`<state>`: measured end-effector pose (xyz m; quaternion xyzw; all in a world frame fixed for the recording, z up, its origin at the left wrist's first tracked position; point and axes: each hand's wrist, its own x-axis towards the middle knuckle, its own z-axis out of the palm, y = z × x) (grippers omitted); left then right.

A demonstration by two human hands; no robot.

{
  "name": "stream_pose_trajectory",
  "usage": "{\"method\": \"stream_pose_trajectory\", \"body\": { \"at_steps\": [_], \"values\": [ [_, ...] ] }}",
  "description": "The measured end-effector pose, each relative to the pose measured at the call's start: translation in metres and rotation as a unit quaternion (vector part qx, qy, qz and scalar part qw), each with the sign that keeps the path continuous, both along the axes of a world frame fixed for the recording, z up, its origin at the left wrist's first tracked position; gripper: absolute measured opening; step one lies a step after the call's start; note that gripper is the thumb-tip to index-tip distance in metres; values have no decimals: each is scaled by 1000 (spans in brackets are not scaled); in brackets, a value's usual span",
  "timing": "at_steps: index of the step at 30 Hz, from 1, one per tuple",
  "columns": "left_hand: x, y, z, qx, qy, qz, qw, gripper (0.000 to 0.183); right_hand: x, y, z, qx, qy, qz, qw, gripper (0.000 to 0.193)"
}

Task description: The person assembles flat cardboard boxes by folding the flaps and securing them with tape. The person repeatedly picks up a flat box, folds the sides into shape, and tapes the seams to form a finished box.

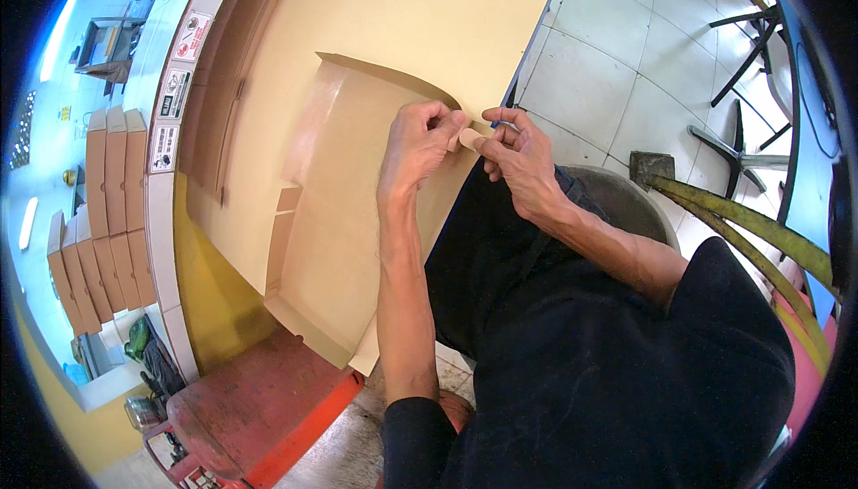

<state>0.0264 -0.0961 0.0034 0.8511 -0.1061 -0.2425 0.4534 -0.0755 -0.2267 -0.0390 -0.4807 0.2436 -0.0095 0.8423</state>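
Observation:
A partly folded tan cardboard box (pixel 344 158) lies on the cream tabletop (pixel 438 6), its side flaps raised. At its near right corner, my left hand (pixel 418 142) pinches the cardboard between thumb and fingers. My right hand (pixel 525 165) faces it from the right, a small cardboard tab (pixel 474 136) gripped under its thumb. The index finger of that hand stretches out above the tab. The fingertips of both hands are close together. My left hand partly hides the box's wall and corner.
Dark brown cardboard sheets (pixel 223 87) lie along the table's left side, by a tiled ledge (pixel 161 194). Brown boxes (pixel 112 176) stand stacked beyond it. A red metal unit (pixel 259 408) is at lower left. Yellow bars (pixel 742 216) and a chair base (pixel 740 151) stand right.

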Motion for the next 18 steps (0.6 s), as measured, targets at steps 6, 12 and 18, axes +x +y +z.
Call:
{"method": "stream_pose_trajectory", "body": {
  "at_steps": [6, 12, 18],
  "values": [
    [-2, 1, -2, -46, 29, 28, 998, 31, 1, 0, -5, 19, -17, 5, 1000, 47],
    [-3, 1, 1, -42, 33, 14, 998, 27, 4, -3, -12, 23, -46, 16, 999, 48],
    [4, 9, -6, -122, 83, 1, 989, 16, 11, -3, 2, -27, -42, 31, 998, 48]
  ]
}}
